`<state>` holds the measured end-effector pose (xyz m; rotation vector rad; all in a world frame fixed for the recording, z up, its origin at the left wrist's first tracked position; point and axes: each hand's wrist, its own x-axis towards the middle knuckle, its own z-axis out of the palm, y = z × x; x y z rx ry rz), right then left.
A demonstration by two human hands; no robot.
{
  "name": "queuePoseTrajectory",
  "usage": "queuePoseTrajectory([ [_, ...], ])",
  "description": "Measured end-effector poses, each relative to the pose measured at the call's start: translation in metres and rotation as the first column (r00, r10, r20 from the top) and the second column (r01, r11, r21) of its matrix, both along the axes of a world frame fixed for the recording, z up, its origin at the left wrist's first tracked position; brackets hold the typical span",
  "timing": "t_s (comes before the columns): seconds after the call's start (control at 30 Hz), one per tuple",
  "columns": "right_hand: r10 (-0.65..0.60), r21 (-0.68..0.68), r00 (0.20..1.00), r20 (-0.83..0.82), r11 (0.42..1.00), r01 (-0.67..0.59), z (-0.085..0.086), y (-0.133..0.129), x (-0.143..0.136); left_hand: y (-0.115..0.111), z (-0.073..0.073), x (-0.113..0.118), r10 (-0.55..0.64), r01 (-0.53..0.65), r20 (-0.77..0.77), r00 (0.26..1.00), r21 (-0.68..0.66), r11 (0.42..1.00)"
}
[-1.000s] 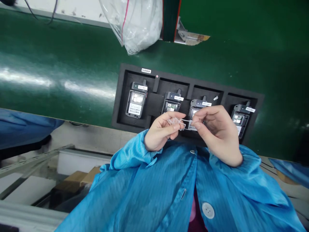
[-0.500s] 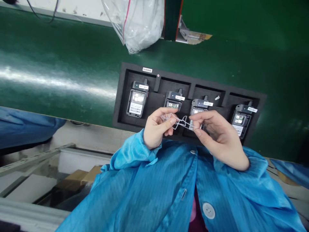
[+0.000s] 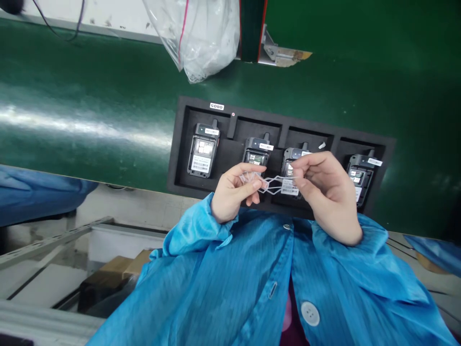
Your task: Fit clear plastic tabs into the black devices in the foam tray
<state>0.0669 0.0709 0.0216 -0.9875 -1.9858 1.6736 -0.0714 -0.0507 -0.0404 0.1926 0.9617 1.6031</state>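
The left hand (image 3: 230,194) and the right hand (image 3: 324,192) are pinching a thin clear plastic piece (image 3: 275,183) between their fingertips, holding it stretched above a black foam tray (image 3: 180,144). The tray is lying on the green tabletop (image 3: 90,110), carrying four handheld devices (image 3: 202,149) in separate compartments.

The right hand (image 3: 326,190) covers most of the third device (image 3: 292,163) in the black foam tray (image 3: 180,144) — its label barely shows. Print on every device label is too small to read. The clear plastic bag (image 3: 201,36) (contents indistinct) is cut off by the top edge.
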Motion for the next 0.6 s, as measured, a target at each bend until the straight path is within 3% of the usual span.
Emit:
queuePoseTrajectory([
  [0.07, -0.012, 0.005, 1.000, -0.026, 1.000, 0.013, 0.003, -0.001, 0.001, 0.000, 0.001, -0.001, 0.007, -0.007, -0.004, 1.000, -0.008, 1.000],
  [0.27, -0.067, 0.078, 0.998, -0.011, 0.995, 0.067, 0.002, 0.003, 0.001, -0.006, 0.008, -0.011, -0.025, 0.016, 0.205, 0.978, 0.045, 0.999],
  [0.43, 0.030, 0.370, 0.981, 0.191, 0.924, -0.100, -0.006, 0.013, 0.002, -0.018, 0.015, -0.031, -0.056, 0.041, 0.300, 0.952, 0.057, 0.998],
  [0.53, 0.087, 0.479, 0.958, 0.272, 0.851, -0.213, -0.006, 0.012, -0.003, -0.024, 0.018, -0.045, -0.012, 0.004, 0.247, 0.969, 0.030, 1.000],
  [0.6, 0.133, 0.485, 0.957, 0.258, 0.839, -0.247, -0.004, 0.009, -0.010, -0.026, 0.020, -0.055, 0.064, -0.065, 0.166, 0.984, 0.005, 0.998],
])
